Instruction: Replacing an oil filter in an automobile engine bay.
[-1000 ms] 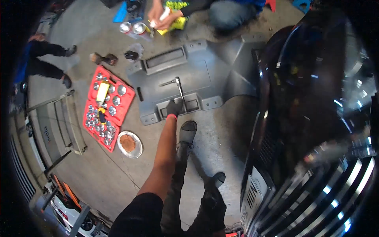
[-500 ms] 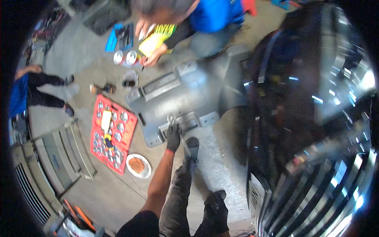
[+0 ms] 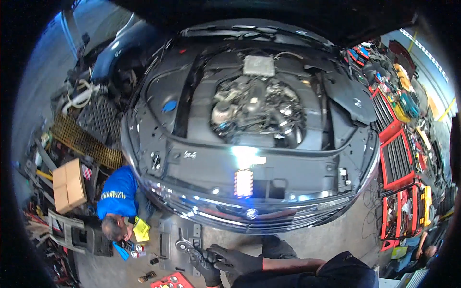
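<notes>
My gloved left hand [image 3: 205, 266] is closed on a wrench [image 3: 186, 246] with a rounded silver head and dark handle. My gloved right hand [image 3: 228, 259] is closed at the handle end, beside my left hand. Both are low in the picture, in front of the car's bumper [image 3: 297, 213]. Below them on the floor lie a grey plastic panel [image 3: 168, 230] and a red socket case [image 3: 173, 281], partly cut off. The car's engine bay [image 3: 257, 113] lies open above, a bright light glaring near its front edge.
A co-worker in blue [image 3: 117, 197] crouches at the left, near a cardboard box [image 3: 67, 185] and piled parts. Red tool carts [image 3: 398, 158] line the right side, with another person [image 3: 420, 252] at lower right. The raised bonnet [image 3: 297, 17] overhangs the top.
My view has swung up from the floor to the engine bay. My left hand has lifted the wrench off the panel, and my right hand has come into view on it.
</notes>
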Demonstrator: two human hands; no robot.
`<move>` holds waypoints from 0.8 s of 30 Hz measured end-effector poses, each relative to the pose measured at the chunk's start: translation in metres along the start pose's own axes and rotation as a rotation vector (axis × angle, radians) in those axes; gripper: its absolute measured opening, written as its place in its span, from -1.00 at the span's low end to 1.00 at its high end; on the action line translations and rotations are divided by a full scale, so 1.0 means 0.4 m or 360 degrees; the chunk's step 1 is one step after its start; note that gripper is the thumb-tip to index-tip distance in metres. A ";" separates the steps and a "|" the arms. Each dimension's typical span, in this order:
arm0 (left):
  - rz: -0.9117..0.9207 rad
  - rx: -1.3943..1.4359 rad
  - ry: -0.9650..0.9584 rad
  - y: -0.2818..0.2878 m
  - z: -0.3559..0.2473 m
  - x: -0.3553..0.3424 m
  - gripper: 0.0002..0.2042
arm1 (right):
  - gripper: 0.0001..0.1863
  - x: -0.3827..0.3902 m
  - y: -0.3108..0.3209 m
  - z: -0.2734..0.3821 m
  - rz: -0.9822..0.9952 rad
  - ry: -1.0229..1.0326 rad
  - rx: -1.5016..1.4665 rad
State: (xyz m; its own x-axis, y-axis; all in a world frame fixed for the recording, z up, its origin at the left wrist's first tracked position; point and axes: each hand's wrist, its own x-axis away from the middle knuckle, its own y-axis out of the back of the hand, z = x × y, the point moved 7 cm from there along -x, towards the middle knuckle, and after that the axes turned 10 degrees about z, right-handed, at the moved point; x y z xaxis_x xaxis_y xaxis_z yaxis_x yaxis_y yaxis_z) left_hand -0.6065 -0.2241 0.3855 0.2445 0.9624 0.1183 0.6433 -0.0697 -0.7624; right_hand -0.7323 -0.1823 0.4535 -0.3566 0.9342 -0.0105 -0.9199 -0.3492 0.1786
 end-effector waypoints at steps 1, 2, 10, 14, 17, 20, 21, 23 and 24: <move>0.0021 -0.0030 -0.0023 -0.109 0.003 -0.020 -0.56 | -0.35 0.024 0.048 0.030 0.0016 0.0031 -0.0400; 0.0033 -0.0434 -0.0194 -0.234 -0.012 -0.041 -0.55 | -0.28 0.059 0.084 0.003 0.0061 -0.0325 -0.0587; 0.1056 -0.2040 -0.0625 -0.886 0.106 -0.160 -0.75 | -0.46 0.263 0.695 0.236 -0.0793 -0.0070 -0.0236; 0.1164 -0.2018 -0.0693 -0.997 0.261 -0.355 -0.70 | -0.41 0.346 0.953 0.252 -0.1172 -0.0058 0.0013; 0.1266 -0.2237 -0.0756 -1.092 0.428 -0.563 -0.59 | -0.43 0.390 1.143 0.248 -0.1472 0.0063 0.0411; 0.1326 -0.2542 -0.0528 -1.099 0.596 -0.788 -0.53 | -0.50 0.354 1.318 0.221 -0.1480 0.0085 0.0510; 0.1522 -0.2857 -0.0561 -1.114 0.663 -0.837 -0.52 | -0.53 0.337 1.374 0.219 -0.1520 -0.0022 0.0557; 0.1735 -0.3168 -0.0559 -1.118 0.768 -0.881 -0.51 | -0.56 0.297 1.478 0.203 -0.1555 -0.0154 0.0588; 0.1761 -0.3300 -0.0713 -1.115 0.816 -0.878 -0.50 | -0.55 0.273 1.522 0.188 -0.1580 -0.0129 0.0644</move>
State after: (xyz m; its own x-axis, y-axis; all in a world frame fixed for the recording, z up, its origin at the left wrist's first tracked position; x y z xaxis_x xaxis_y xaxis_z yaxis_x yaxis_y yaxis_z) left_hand -1.2161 -0.4453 0.4763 0.9336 0.3573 -0.0266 0.0969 -0.1803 0.9788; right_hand -1.3190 -0.2875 0.6352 0.5458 0.7940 -0.2677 -0.6647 0.6048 0.4387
